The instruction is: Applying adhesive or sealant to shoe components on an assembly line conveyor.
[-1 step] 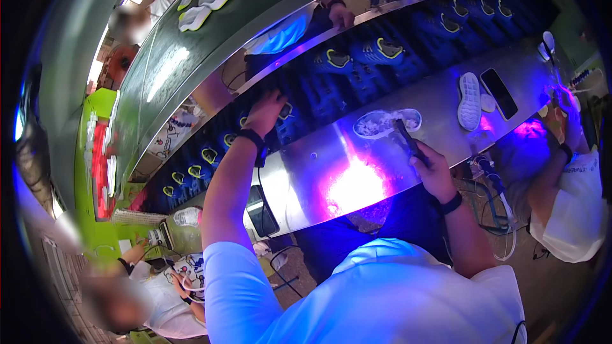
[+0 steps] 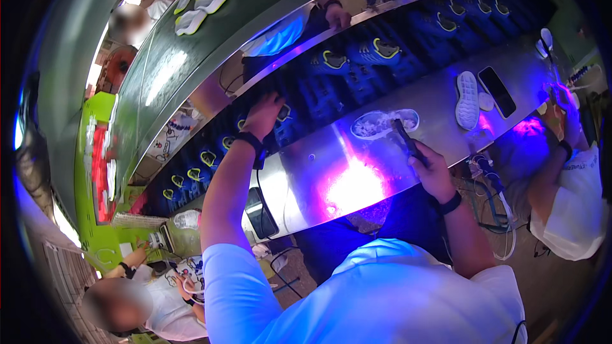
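Observation:
My left hand (image 2: 262, 116) reaches to the row on the dark rack, its fingers closed at the collar of a dark blue shoe (image 2: 284, 113) with a pale opening; part of the grip is hidden. In my right hand (image 2: 435, 172) is a slim dark-handled tool (image 2: 407, 139), perhaps a brush. Its far end rests at an oval white-rimmed dish (image 2: 373, 129) holding whitish lumpy stuff. Other dark shoes with yellow-green collars, such as one shoe (image 2: 384, 51), line the rack on both sides of my left hand.
A white shoe sole (image 2: 467, 102) and a phone (image 2: 499, 92) lie right on the metal table (image 2: 293, 181). A second phone (image 2: 260, 213) lies by my left forearm. Co-workers sit at left and right. Insoles (image 2: 210, 1) lie on the green belt (image 2: 185, 44) beyond the rack.
Both hands keep their places at the shoe and at the dish. The whole view has shifted very slightly.

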The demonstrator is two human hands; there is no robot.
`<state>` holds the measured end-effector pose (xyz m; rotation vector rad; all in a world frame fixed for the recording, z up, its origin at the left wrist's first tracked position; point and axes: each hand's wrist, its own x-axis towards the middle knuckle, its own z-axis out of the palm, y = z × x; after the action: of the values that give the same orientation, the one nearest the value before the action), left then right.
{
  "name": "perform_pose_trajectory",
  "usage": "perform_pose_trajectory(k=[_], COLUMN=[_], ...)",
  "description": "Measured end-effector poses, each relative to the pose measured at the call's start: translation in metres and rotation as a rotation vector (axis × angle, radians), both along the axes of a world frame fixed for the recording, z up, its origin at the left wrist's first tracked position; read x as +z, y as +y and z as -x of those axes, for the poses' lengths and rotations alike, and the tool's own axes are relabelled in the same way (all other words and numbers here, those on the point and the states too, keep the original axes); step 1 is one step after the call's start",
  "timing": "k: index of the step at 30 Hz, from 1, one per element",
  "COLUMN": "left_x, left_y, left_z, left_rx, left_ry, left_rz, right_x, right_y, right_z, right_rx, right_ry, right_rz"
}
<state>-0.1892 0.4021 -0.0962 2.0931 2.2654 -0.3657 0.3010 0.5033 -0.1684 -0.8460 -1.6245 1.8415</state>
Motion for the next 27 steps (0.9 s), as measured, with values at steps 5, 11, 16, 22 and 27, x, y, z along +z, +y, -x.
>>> perform_pose_trajectory(k=[5,11,16,22,27], left_x=[0.016,0.001,-0.06,0.019,0.079], left_y=[0.035,0.142,0.162,0.101,-0.021], left_z=[-0.014,-0.066,-0.06,-0.089,-0.162], left_rx=[0.143,-0.004,0.125,-0.099,-0.399], left_ry=[-0.192,-0.005,0.008,-0.041,-0.076], left_rz=[-0.021,-0.291,-0.293,-0.037,0.077], right_x=[0.015,-0.001,0.009,0.018,0.017], right_y=[0.007,0.01,0.009,0.01,0.017], right_z=[-0.001,-0.007,-0.008,-0.014,-0.015], right_rx=[0.01,-0.023,-0.017,0.013,0.008], right_ry=[-0.014,-0.038,-0.031,-0.083,-0.13], right_rz=[0.03,-0.01,0.006,-0.07,-0.08])
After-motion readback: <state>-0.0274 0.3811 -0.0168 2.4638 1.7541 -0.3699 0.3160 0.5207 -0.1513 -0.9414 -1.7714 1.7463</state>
